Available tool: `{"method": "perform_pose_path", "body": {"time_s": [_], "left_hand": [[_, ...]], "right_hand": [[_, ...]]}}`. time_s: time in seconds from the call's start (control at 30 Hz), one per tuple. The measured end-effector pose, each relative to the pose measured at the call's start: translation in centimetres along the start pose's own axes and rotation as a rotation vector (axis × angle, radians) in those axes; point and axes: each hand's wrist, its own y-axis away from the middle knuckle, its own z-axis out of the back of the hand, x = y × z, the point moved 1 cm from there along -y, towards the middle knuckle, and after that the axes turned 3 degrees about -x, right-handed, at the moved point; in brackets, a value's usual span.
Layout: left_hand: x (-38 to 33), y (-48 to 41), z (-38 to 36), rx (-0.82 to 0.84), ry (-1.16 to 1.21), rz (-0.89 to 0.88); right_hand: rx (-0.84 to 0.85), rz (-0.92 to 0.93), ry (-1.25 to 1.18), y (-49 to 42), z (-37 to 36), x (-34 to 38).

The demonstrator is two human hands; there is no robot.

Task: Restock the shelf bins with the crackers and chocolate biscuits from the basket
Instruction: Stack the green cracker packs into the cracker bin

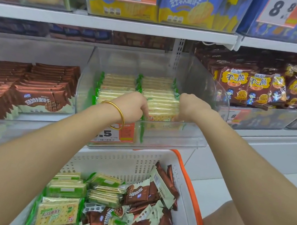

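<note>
A person stands at a shop shelf, both arms reaching into a clear bin (179, 137). The left grip (135, 106) and right grip (189, 107) curl their fingers down either side of a row of cracker packs (162, 105), squeezing it between them. Below the grips, nearer the person, a basket (115, 162) holds more crackers (59, 215) and chocolate biscuits (138, 191). Left of the left grip sits the chocolate biscuit bin (12, 133). Even pressure should seat the packs upright, flush against the row behind.
</note>
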Motion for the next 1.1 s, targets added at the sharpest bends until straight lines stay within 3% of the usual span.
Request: {"method": "perform_pose_path", "body": {"time_s": [0.17, 0.27, 0.33, 0.4, 0.47, 0.67, 0.77, 0.87, 0.97, 1.1], "left_hand": [[0.5, 2.0, 0.9, -0.231, 0.126, -0.059], [0.8, 5.8, 1.6, -0.409, 0.3, -0.146], [0.9, 9.4, 1.4, -0.423, 0.437, -0.205], [1.9, 12.7, 0.1, -0.321, 0.539, -0.181], [4.1, 14.9, -2.0, -0.153, 0.539, -0.082], [11.1, 17.1, -9.8, 0.351, 0.01, 0.151], [12.6, 17.2, -12.2, 0.6, -0.17, 0.17], [13.3, 16.8, -13.4, 0.71, -0.238, 0.145], [13.7, 16.7, -13.8, 0.704, -0.216, 0.145], [13.8, 17.0, -13.6, 0.781, -0.147, 0.173]], "right_hand": [[-0.066, -0.025, 0.014, 0.8, 0.6, 0.1], [-0.246, 0.024, -0.063, 3.1, 2.3, 1.2], [-0.366, 0.128, -0.239, 6.0, 2.8, 2.5], [-0.349, 0.264, -0.48, 9.5, 1.6, 4.5], [-0.218, 0.375, -0.584, 11.7, -1.5, 6.6], [0.388, 0.439, -0.406, 12.3, -16.1, 10.9], [0.543, 0.506, -0.358, 13.7, -22.0, 12.2], [0.608, 0.578, -0.312, 15.6, -25.7, 13.6], [0.521, 0.582, -0.285, 16.7, -27.8, 14.7], [0.493, 0.472, -0.517, 16.0, -27.8, 14.4]]}}
